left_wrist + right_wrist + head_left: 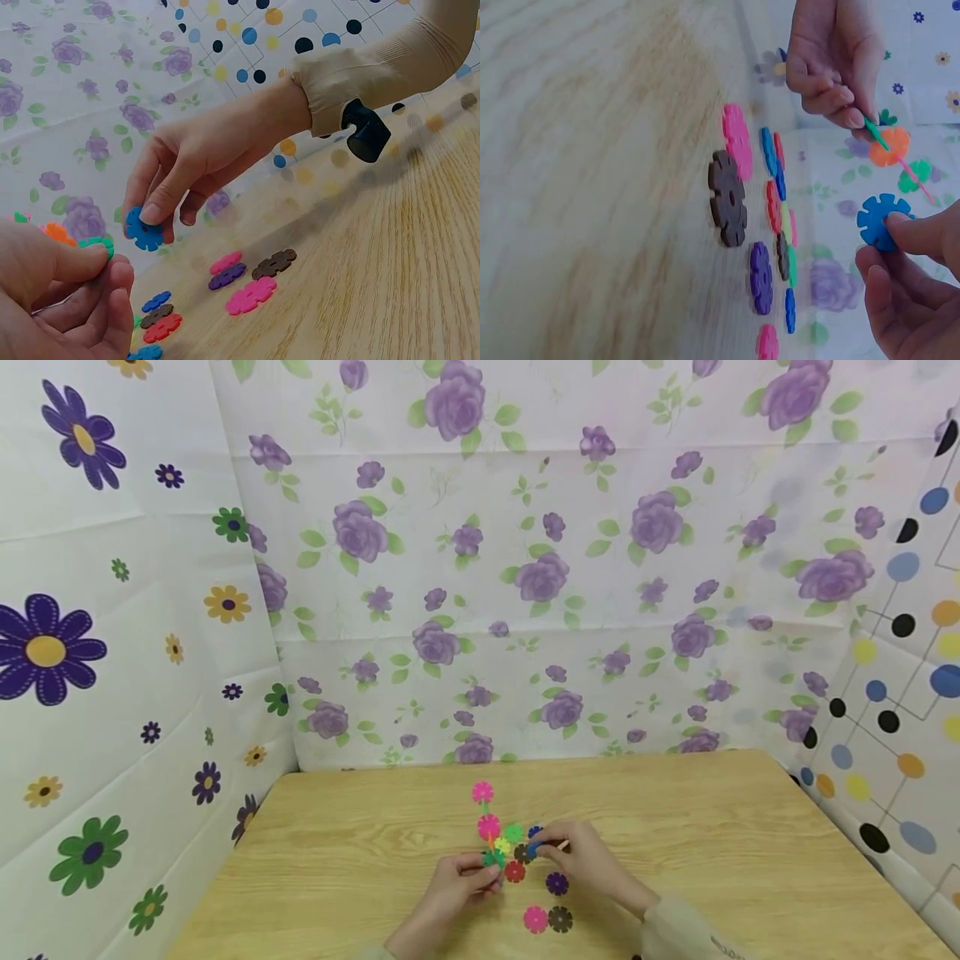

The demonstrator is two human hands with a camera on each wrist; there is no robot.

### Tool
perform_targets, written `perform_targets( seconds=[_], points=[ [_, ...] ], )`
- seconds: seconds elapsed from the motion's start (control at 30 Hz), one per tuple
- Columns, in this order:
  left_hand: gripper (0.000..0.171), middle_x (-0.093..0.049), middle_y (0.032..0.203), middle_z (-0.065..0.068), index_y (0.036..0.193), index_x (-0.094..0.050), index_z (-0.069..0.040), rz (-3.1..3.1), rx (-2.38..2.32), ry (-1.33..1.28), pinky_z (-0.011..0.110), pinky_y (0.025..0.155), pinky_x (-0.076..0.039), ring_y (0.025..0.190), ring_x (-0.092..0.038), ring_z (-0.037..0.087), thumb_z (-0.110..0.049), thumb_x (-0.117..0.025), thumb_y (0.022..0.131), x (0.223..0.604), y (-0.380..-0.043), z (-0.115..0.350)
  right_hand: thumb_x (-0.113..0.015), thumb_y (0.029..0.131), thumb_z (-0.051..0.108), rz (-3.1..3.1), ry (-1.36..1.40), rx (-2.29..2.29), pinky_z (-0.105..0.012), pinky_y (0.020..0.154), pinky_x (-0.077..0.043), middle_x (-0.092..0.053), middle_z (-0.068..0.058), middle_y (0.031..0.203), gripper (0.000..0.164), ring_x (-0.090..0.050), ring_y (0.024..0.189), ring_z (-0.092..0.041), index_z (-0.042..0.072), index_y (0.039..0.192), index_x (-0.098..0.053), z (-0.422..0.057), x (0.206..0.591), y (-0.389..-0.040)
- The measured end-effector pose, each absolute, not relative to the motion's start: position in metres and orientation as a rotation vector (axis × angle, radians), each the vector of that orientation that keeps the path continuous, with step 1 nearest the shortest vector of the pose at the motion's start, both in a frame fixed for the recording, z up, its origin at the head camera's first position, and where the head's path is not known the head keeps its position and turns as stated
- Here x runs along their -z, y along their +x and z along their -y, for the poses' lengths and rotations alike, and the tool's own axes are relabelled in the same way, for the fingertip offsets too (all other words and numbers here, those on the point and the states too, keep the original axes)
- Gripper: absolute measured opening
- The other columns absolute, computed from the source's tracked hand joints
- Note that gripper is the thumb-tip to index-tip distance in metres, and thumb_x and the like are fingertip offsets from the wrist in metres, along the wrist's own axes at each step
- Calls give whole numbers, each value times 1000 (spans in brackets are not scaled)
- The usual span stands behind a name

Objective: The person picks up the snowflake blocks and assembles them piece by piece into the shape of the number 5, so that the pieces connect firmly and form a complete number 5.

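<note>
My left hand [463,878] pinches the green end disc [877,133] of a chain of notched, flower-shaped plastic discs. Joined beyond it are an orange disc [890,146], a pink disc [488,827], another green piece [913,175] and, at the far end, a pink disc [483,792]. To the right, my right hand [583,858] holds a single blue notched disc [876,223] between thumb and fingers. In the left wrist view this blue disc [144,229] is raised above the table, apart from the chain.
Several loose discs lie on the wooden table [697,835], among them a red one [514,872], a purple one [557,883], a pink one [536,919] and a dark brown one [560,919]. Flower-printed cloth [495,677] hangs behind the table.
</note>
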State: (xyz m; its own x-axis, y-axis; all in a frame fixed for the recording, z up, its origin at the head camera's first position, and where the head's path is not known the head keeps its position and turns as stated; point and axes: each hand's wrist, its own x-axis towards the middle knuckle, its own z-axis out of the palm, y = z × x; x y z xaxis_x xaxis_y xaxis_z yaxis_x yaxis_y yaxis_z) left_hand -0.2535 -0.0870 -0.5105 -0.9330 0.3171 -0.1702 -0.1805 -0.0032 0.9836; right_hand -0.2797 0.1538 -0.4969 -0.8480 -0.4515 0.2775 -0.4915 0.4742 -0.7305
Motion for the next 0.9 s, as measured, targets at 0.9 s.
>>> perform_targets(
  seconds=[0.9],
  points=[
    [26, -75, 86, 10, 103, -67, 12, -1950, -1955, 231, 21, 64, -55, 65, -66, 6, -12, -66, 91, 503, -249, 76, -69, 86, 4, 2488, 998, -1284, -17, 64, -55, -75, -3, 90, 16, -68, 76, -6, 9, 100, -76, -138, 493, -260]
  ],
)
